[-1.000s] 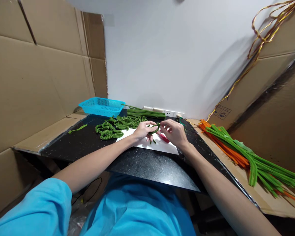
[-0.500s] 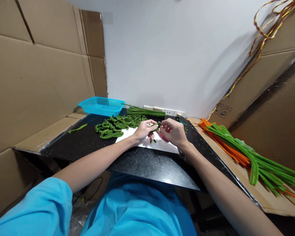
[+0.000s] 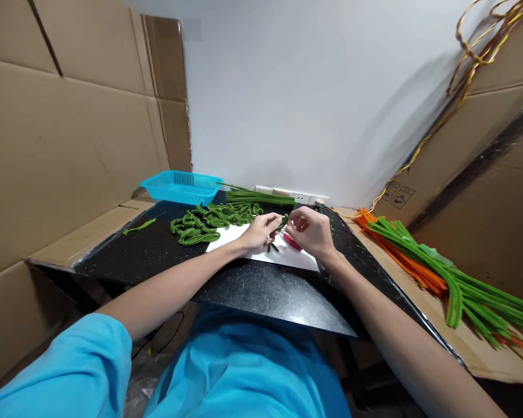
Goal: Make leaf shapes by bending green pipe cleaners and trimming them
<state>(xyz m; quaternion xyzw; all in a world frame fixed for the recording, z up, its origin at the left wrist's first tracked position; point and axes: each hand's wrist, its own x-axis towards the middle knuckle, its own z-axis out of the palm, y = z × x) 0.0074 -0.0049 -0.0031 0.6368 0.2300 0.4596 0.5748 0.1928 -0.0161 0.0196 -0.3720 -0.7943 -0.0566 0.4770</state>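
Over a white sheet of paper point(image 3: 226, 244), my left hand point(image 3: 262, 230) pinches a dark green pipe cleaner point(image 3: 283, 222). My right hand point(image 3: 311, 231) is closed at the pipe cleaner's right end, its fingertips together there. A red-handled tool point(image 3: 292, 241) lies on the paper, partly covered by my right hand. Short green pieces point(image 3: 272, 247) rest on the sheet below my left hand. To the left of the hands, several looped green pipe cleaners point(image 3: 198, 235) lie in a pile.
A bundle of straight green pipe cleaners point(image 3: 259, 198) lies at the back by a power strip point(image 3: 302, 198). The blue basket point(image 3: 181, 191) stands back left. Orange stems point(image 3: 418, 270) and bright green stems point(image 3: 444, 273) lie right on cardboard. A green strip point(image 3: 140, 226) lies left.
My left fingers have closed more around the green pipe cleaner, which now points more upward. My right hand has shifted very slightly right. The whole view has moved a little.
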